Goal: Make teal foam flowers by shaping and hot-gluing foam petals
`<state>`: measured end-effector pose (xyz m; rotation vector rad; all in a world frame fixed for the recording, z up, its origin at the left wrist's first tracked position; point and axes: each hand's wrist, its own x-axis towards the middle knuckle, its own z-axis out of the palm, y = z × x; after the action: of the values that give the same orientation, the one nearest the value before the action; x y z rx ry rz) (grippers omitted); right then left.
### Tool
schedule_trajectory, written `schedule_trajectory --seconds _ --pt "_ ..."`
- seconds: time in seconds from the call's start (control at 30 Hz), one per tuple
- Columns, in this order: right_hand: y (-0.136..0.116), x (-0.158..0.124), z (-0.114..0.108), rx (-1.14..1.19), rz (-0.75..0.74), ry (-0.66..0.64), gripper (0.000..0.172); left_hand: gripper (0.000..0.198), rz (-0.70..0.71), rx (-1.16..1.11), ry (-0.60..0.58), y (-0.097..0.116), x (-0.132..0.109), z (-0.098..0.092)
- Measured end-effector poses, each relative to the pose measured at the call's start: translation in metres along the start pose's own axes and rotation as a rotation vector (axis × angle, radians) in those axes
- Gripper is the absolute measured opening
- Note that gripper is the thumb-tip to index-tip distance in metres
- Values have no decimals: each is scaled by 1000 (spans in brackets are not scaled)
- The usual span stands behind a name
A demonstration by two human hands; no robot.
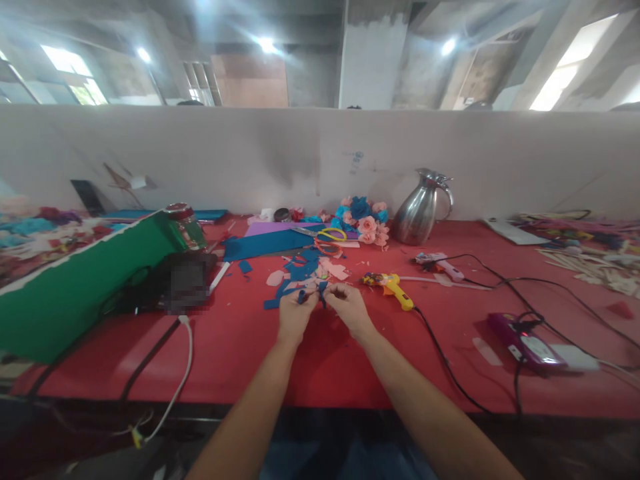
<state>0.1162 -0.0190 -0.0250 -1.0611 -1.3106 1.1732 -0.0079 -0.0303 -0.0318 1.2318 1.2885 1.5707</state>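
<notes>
My left hand (295, 313) and my right hand (347, 307) meet over the red table (325, 360), both pinched on a small blue foam piece (314, 292) held between them. Just beyond the fingers lie blue foam scraps (300, 270) and pink foam scraps (334, 269). A yellow glue gun (395, 290) lies to the right of my right hand.
Scissors (327, 235) lie on a blue foam sheet (270, 243). Foam flowers (364, 219) and a steel jug (420, 207) stand by the back wall. A green foam roll (85, 280) is at left. A purple power strip (525, 343) and black cables (450, 360) are at right.
</notes>
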Motion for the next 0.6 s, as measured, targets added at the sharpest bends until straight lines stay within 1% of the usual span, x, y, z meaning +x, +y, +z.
schedule_trajectory --seconds 0.33,0.5,0.57,0.6 --pt "0 -2 -1 10 -21 -15 9 10 13 40 -6 0 1 -1" --pt "-3 -3 0 33 11 7 6 10 34 35 47 -2 2 0" --pt "-3 -3 0 72 14 26 5 11 26 29 98 -6 4 -1" --pt "-3 -3 0 102 20 35 5 11 12 31 142 -9 6 -2"
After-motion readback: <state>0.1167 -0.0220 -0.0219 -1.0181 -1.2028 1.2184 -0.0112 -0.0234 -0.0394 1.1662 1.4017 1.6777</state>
